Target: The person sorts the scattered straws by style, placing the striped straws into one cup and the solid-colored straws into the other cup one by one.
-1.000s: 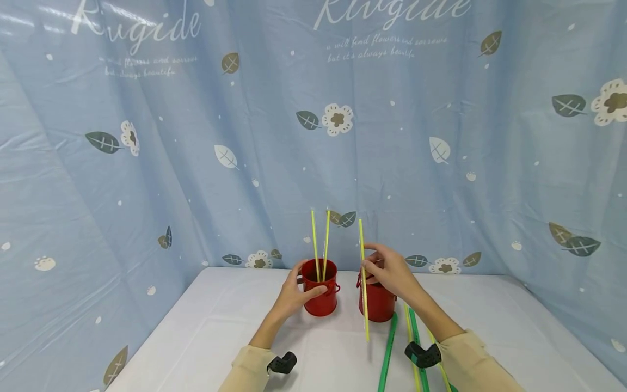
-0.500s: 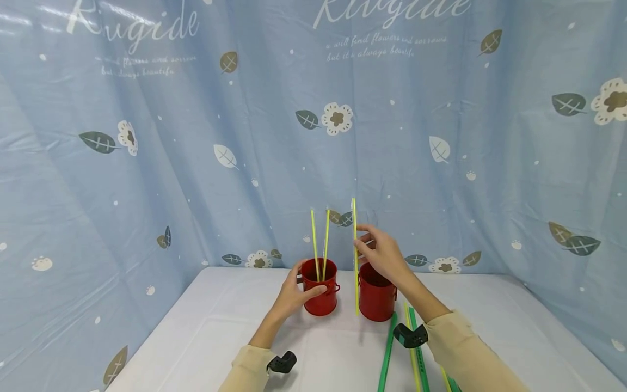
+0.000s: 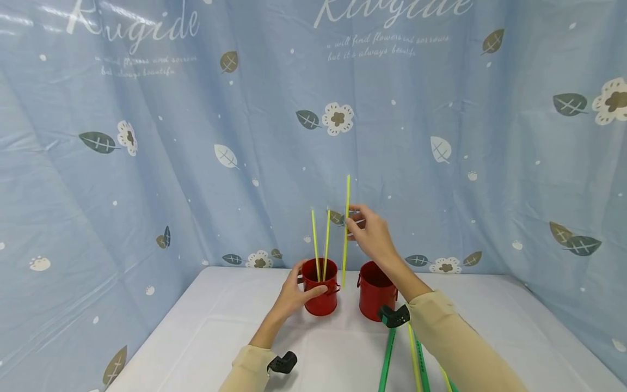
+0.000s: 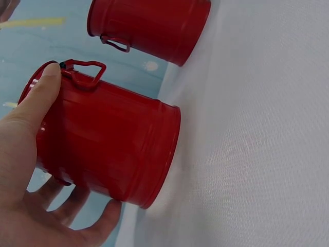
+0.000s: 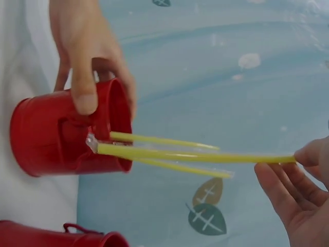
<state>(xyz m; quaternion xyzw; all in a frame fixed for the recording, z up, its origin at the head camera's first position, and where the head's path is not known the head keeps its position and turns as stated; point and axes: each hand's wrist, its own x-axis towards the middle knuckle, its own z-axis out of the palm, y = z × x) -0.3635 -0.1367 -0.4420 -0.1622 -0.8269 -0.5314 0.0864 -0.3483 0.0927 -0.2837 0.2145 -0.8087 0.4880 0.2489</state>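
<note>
Right hand (image 3: 370, 231) pinches a yellow stick (image 5: 195, 156)
Slim, straight, clear-wrapped at one tip; left hand (image 3: 292, 296) grips a red bucket (image 3: 321, 306).

From the left bucket (image 3: 323, 303), two standing sticks (image 3: 315, 239) obstruct 12 o'clock; the left hand (image 3: 292, 296) obstructs 8 o'clock; white table (image 3: 328, 348) lies free at 6 o'clock.

Left sleeve (image 3: 249, 371) at 7 o'clock in head view, right sleeve (image 3: 462, 344) between 4 and 5: both long, plain cream, lightly creased. Left cuff (image 3: 254, 355) and right cuff (image 3: 425, 302) end above the wrist; left grip (image 3: 293, 296) and right grip (image 3: 371, 233) bare. Matt black wearables: left wrist unit (image 3: 283, 363), bent elbow shape, rounded end, at its cuff's 3 o'clock side; right wrist unit (image 3: 394, 316), similar, at 9 o'clock side. Finer detail too small.
</note>
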